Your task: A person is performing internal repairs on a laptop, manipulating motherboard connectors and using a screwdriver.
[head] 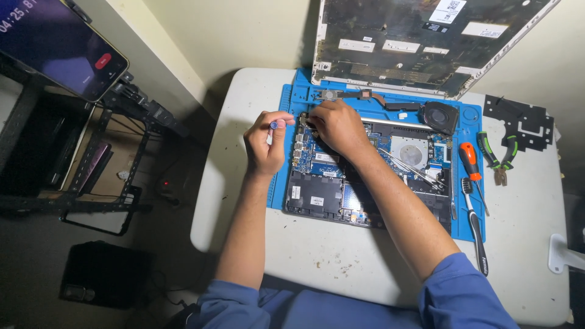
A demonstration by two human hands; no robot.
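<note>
An opened laptop base [341, 189] lies on a blue work mat [292, 97], its circuit board and black battery exposed. My left hand [266, 143] holds a small screwdriver with a blue cap [275, 124] at the laptop's upper left corner. My right hand [335, 127] rests on the board near that same corner, fingers curled down onto it; what they pinch is hidden. A removed heat pipe and black fan [440, 116] lie at the mat's far edge. The laptop's detached cover [420, 39] leans against the wall behind.
An orange-handled screwdriver [470, 163], a black brush [475, 228] and tweezers [414, 167] lie at the right. Green-handled pliers [496, 155] and a black plastic sheet [524, 122] sit on the white table [329, 256]. A phone on a stand [58, 45] is at upper left.
</note>
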